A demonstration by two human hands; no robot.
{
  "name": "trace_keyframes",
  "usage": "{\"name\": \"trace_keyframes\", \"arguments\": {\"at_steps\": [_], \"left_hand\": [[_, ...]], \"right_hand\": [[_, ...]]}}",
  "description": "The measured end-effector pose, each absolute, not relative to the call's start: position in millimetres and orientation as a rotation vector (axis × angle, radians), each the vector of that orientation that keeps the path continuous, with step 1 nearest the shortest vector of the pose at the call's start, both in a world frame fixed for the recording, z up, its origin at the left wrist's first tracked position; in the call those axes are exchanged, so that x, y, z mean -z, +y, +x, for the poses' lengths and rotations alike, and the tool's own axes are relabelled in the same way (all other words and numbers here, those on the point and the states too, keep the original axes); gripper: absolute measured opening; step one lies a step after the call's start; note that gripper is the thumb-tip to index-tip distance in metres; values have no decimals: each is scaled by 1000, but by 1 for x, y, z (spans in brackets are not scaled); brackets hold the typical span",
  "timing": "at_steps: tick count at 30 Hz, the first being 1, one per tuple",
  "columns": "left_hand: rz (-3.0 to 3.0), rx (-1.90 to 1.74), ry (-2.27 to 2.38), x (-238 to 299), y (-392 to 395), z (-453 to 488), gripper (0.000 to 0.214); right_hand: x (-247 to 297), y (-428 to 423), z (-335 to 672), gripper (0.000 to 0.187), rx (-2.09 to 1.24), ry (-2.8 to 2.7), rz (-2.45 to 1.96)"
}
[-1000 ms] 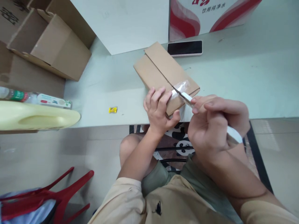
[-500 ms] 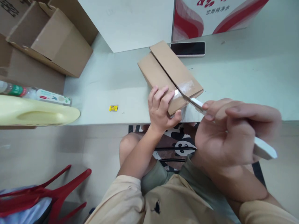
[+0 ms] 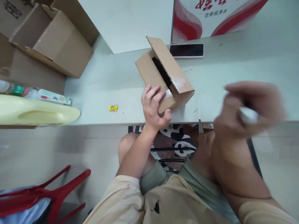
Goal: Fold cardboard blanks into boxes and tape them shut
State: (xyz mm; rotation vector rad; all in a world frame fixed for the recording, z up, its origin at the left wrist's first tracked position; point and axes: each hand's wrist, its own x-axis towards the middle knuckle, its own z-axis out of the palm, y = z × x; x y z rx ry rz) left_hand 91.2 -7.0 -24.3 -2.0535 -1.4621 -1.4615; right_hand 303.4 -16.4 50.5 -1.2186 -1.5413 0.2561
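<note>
A small brown cardboard box (image 3: 154, 68) rests near the table's front edge, turned at an angle. Its right top flap (image 3: 171, 63) stands partly raised, leaving a dark gap along the middle; cut clear tape shows on both flaps. My left hand (image 3: 154, 107) is closed around the box's near left corner, fingers on top and thumb at the near end. Off to the right and apart from the box, my right hand (image 3: 247, 109) is blurred but curled around a white-handled utility knife (image 3: 249, 115). Its blade is not visible now.
Behind the box lie a phone (image 3: 187, 50), a white panel (image 3: 130, 25) and a red-and-white carton (image 3: 210, 18). At left are open cardboard boxes (image 3: 60, 46), a bottle (image 3: 17, 90) and a pale yellow container (image 3: 42, 110). A yellow wrapped candy (image 3: 113, 108) lies on the table (image 3: 98, 93).
The knife has left the box seam as my right hand moved away to the right. The right flap has lifted, widening the gap. My left hand and the box shifted slightly left.
</note>
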Motion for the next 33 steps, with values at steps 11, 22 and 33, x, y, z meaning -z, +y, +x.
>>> {"name": "trace_keyframes", "arguments": {"at_steps": [11, 22, 33], "left_hand": [[-2059, 1742, -1500, 44, 8, 45, 78], [-1271, 2389, -1985, 53, 21, 19, 45], [-1314, 1904, -2361, 28, 11, 3, 19]], "right_hand": [[7, 34, 279, 33, -594, -1958, -1535], [5, 32, 276, 25, -532, -1926, -1517], [14, 35, 285, 34, -663, -1704, -1460]]}}
